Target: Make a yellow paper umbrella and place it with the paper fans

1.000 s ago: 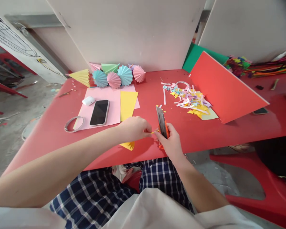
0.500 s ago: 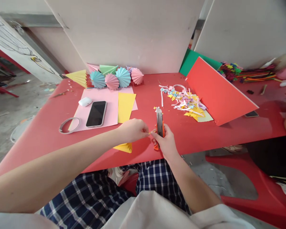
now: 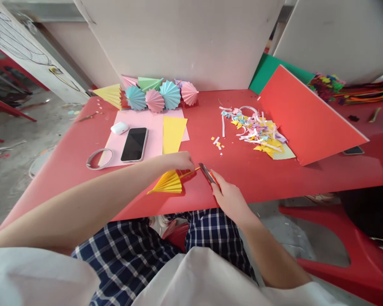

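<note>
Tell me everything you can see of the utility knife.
The utility knife is slim and straight, dark grey with orange along one side, seemingly metal and plastic. The right hand grips it, hiding its rear part. It slants away from the person and toward the left, over the red table. Its front end is beside the tip of a thin yellow stick; whether they touch, and how far the blade is out, can't be told.

Lit softly and fairly evenly, brightest over the desk (image 3: 204,127), with a dull sheen toward its right end. Shadowed faintly beneath the tilted red board (image 3: 309,119), dark at lower right. Slightly soft at the cutter (image 3: 207,173). Stretched toward the edges, blackened in the upper right corner.
</note>
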A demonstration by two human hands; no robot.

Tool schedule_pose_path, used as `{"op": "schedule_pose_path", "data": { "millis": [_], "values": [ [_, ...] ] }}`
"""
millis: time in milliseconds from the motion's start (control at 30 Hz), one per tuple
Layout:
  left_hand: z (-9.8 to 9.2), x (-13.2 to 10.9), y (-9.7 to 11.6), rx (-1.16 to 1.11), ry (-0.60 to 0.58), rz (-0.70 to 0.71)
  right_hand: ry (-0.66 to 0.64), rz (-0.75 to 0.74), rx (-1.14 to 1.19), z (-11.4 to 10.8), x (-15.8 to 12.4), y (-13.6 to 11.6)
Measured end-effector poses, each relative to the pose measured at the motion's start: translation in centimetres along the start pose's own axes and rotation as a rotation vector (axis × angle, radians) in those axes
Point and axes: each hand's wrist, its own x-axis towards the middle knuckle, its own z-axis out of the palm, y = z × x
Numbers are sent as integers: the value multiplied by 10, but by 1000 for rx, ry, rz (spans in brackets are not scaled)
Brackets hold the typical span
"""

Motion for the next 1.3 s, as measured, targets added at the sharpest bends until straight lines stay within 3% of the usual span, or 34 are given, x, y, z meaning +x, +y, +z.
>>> {"op": "schedule_pose_path", "data": {
  "millis": [167, 867, 1300],
  "values": [
    [-2, 7, -6, -14, -26, -12, -45, -24, -240, 5, -2, -3],
    [-5, 8, 0, -65, -157, -90, -160, -69, -501, 10, -1, -15],
    [-9, 11, 4, 168, -126, -84, -177, -30, -582, 15, -1, -24]
  ]
}}
